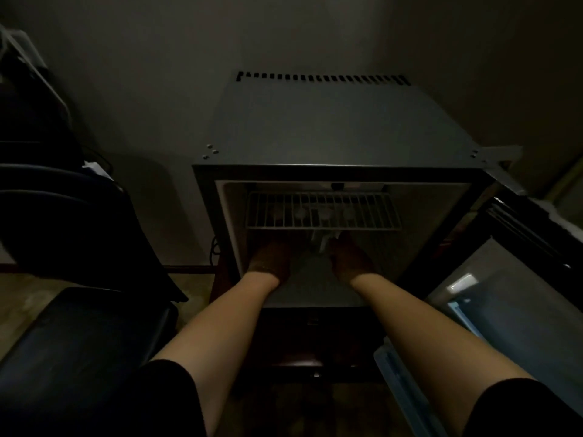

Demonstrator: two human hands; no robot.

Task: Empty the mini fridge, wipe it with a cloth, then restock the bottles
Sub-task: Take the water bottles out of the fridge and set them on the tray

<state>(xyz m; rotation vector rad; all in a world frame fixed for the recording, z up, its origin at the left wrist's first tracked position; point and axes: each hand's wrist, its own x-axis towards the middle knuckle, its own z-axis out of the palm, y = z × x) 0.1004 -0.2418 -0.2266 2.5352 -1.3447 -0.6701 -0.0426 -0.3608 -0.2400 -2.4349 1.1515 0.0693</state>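
Note:
The mini fridge [340,127] stands open against the wall in dim light. Its white wire shelf [321,209] sits high inside, and three pale bottle caps [325,212] show through the wires from below it. Both my hands wear brown gloves and reach into the lower compartment. My left hand [271,257] is at the left, its fingertips hidden under the shelf. My right hand [350,257] is at the right, close beside a clear bottle [321,242] that stands between the hands. Whether either hand grips a bottle is hidden by the shelf and the dark.
The fridge door [511,266] hangs open at the right, with door racks near its top. A dark padded chair [82,329] fills the left foreground. A light blue object [397,373] lies low at the right. The fridge sits on a dark wooden stand [303,342].

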